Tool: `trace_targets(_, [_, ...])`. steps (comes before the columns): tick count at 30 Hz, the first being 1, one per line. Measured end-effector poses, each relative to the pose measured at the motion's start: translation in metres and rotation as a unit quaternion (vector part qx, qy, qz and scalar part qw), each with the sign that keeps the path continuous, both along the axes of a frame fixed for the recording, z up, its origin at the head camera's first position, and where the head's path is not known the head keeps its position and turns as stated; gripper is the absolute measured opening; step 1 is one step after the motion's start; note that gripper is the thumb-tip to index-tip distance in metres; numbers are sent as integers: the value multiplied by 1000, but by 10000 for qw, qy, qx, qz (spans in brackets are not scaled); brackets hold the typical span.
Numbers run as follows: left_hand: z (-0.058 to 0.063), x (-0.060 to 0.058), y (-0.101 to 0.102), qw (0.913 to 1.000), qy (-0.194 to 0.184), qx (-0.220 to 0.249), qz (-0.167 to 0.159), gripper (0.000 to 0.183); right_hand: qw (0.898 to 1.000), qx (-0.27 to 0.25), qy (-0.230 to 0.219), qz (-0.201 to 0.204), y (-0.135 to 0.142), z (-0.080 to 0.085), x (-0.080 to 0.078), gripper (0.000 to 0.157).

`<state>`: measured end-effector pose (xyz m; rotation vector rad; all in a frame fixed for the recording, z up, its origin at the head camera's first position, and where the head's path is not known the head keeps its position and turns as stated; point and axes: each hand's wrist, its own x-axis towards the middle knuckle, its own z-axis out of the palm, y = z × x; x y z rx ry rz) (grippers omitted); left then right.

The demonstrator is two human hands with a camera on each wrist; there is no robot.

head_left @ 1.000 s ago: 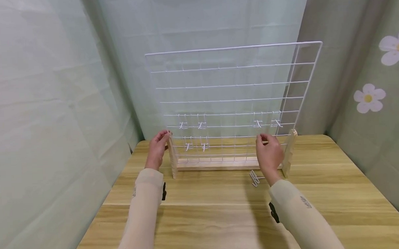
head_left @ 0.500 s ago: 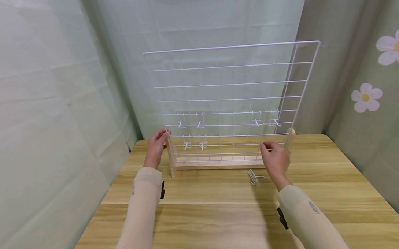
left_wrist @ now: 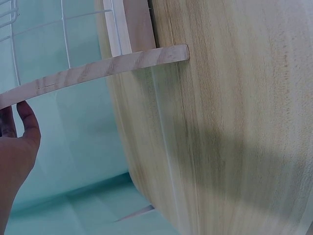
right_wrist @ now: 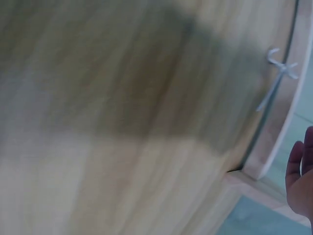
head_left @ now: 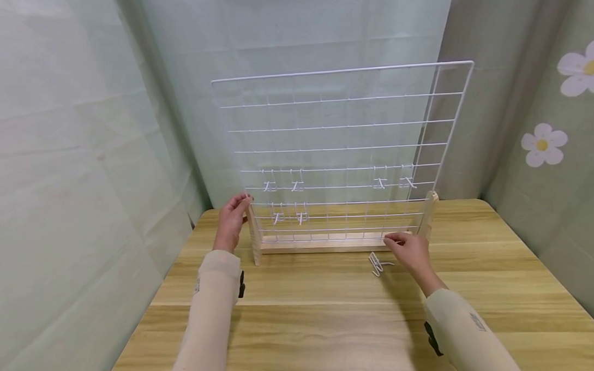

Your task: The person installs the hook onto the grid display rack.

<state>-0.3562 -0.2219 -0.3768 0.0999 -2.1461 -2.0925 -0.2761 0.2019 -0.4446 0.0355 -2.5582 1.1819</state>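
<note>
A white wire grid (head_left: 342, 71) stands upright in a light wooden stand, with several white wire hooks hanging on its lower half. My left hand (head_left: 231, 220) pinches the top of the stand's left side post (head_left: 254, 239); in the left wrist view thumb and finger meet that post (left_wrist: 122, 62) at its edge. My right hand (head_left: 411, 251) hovers low before the right end of the base rail (head_left: 328, 248), fingers loosely bent and nothing between them. Just left of it, one loose wire hook (head_left: 376, 264) lies on the table; the right wrist view shows this hook (right_wrist: 279, 73) beside the rail.
The wood-grain table (head_left: 302, 327) has rounded far corners. Pale green cloth (head_left: 104, 159) hangs on the left and behind, and a flowered curtain (head_left: 568, 209) on the right. The stand's right post (head_left: 428, 216) rises just behind my right hand.
My right hand has come down from the grid's lower rows on the right to near the base rail, close to the loose hook. My left hand has stayed on the left post.
</note>
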Motion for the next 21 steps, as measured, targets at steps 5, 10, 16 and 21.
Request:
trace_targets(5, [-1,-2,-1,10000,3,-30,-32,42,9984,83,-366,422,9,-18,5,18])
trace_targets(10, [-2,-1,-2,10000,63,-32,-59,45,9965,69,-529,643,11,-29,10,18])
trace_targets(16, [-2,0,-1,9999,105,-26,-51,43,9959,176,-657,602,8,-34,13,18])
trace_targets(21, [-2,0,-1,9999,108,10,-33,39,9946,331,-831,531,9,-37,14,20])
